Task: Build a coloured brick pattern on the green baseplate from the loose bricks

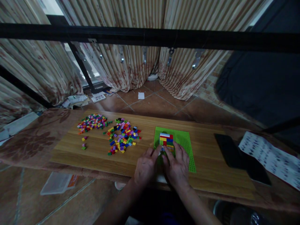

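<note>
A green baseplate (187, 145) lies on the wooden board, right of centre. On its left part stands a block of red, yellow, blue and white bricks (166, 139). Both hands meet at the near edge of that block. My left hand (145, 165) has its fingers pressed together, with the index fingertip at a small pale piece (162, 149). My right hand (177, 164) curls round the block's right and near sides, its index fingertip at the same pale piece. The fingers partly hide the near bricks, and what exactly is pinched is too small to tell.
Two piles of loose bricks, one mixed small pile (93, 122) and one larger-pieced pile (124, 134), lie on the board's left half. At right are a black flat object (228, 150) and a printed sheet (269, 154). A clear plastic box (55, 183) sits on the floor.
</note>
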The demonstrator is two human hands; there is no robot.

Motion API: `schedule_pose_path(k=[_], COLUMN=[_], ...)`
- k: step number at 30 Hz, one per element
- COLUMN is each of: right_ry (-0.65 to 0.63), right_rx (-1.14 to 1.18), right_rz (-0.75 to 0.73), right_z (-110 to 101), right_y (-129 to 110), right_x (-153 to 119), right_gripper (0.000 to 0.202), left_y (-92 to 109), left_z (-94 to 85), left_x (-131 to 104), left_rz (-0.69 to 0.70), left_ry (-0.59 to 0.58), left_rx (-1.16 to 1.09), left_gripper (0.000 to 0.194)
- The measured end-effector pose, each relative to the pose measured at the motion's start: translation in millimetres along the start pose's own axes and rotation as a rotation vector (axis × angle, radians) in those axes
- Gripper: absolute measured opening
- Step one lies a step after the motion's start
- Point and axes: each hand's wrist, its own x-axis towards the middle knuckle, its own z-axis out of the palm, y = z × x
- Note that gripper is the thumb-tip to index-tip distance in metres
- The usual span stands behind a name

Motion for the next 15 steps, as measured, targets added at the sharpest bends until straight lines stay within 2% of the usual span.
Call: schedule_pose_path(k=[15], right_ry=[-0.029], right_rx=[0.020], right_rz=[-0.013], right_z=[1.7], right_y=[1.0], right_x=[6.0], right_gripper=[0.032], left_y=[8.3], left_z=[3.9], left_x=[6.6], left_rz=[-0.040], left_ry=[-0.033], left_rx=[0.230], left_gripper=[0.050])
